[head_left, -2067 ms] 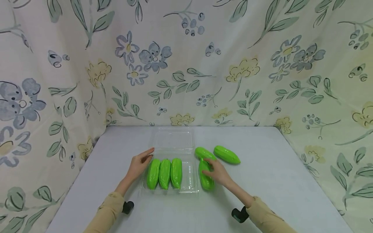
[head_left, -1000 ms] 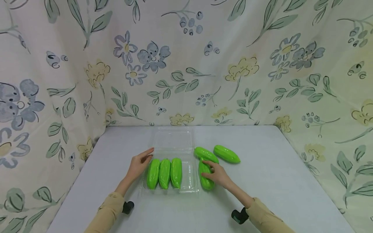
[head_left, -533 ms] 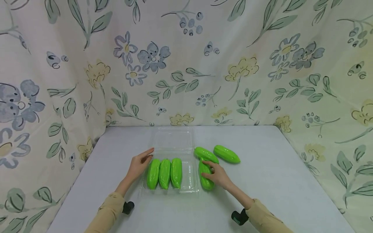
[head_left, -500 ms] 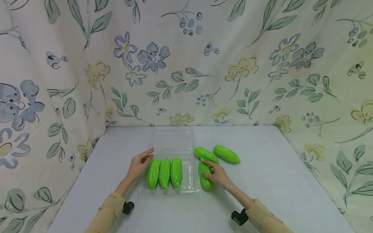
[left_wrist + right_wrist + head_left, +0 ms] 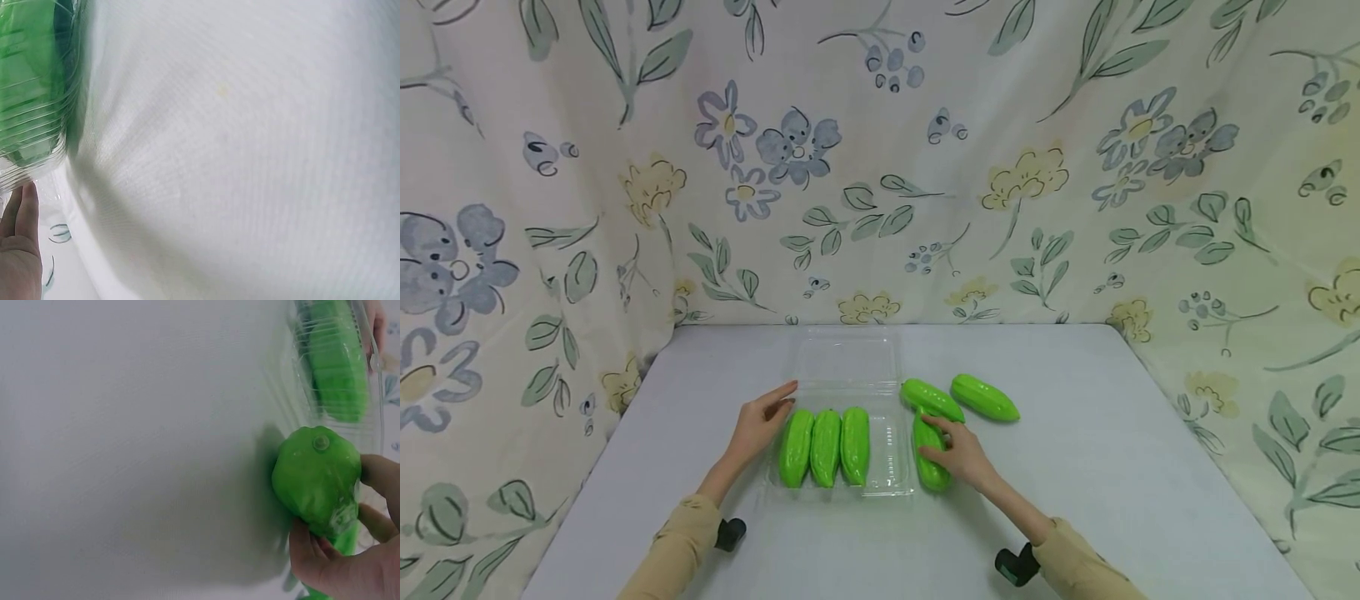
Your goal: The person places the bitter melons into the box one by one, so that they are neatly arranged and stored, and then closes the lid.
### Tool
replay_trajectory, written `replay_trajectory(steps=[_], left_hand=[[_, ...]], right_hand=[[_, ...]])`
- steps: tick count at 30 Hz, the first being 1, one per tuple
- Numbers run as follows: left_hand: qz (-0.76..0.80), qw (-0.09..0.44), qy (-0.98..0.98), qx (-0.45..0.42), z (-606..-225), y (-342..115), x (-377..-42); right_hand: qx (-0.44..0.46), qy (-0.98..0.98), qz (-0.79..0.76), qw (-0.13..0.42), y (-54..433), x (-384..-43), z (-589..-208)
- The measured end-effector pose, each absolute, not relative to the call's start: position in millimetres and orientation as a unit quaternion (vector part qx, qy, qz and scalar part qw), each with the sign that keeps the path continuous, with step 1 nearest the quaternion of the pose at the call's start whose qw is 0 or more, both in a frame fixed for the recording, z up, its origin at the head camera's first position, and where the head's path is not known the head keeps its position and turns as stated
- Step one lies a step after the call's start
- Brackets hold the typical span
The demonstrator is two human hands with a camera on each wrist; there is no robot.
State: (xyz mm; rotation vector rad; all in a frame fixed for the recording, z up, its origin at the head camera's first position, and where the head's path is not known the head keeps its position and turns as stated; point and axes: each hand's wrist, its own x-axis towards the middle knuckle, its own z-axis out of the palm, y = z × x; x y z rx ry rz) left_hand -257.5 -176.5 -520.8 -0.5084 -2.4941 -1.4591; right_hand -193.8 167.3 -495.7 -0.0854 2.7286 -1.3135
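A clear plastic clamshell box (image 5: 891, 454) lies open on the table with three glossy green gourds (image 5: 825, 448) side by side in its tray. My left hand (image 5: 758, 423) rests along the box's left side, fingers fairly straight; in the left wrist view its fingertips (image 5: 26, 212) reach the ribbed wall. Right of the box, my right hand (image 5: 958, 450) grips another green gourd (image 5: 315, 478), thumb on one side and fingers on the other. That gourd is ridged, tapers at one end, and stands close to the table, parallel to the box's side.
Two more green gourds lie on the table behind my right hand: a near one (image 5: 931, 398) and a farther one (image 5: 985, 397). The box's clear lid (image 5: 846, 358) is folded back flat. A floral curtain (image 5: 880, 167) hangs behind the white table (image 5: 1075, 467).
About two seconds ago my right hand sat slightly looser over the same gourd; it now closes a little more around it. The left hand and box stay in place.
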Motion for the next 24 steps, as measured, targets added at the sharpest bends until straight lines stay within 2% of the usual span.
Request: replay_trajectory(steps=[9, 17, 24], left_hand=[[-0.493, 0.100, -0.845, -0.179, -493, -168, -242], [-0.486, 0.107, -0.849, -0.176, -519, -175, -256], [-0.499, 0.106, -0.840, -0.182, -523, -177, -259]], right_hand=[[-0.024, 0.895, -0.442, 0.054, 168, -192, -495], [-0.023, 0.893, -0.445, 0.055, 171, -193, -493], [-0.007, 0.888, -0.456, 0.054, 172, -195, -491]])
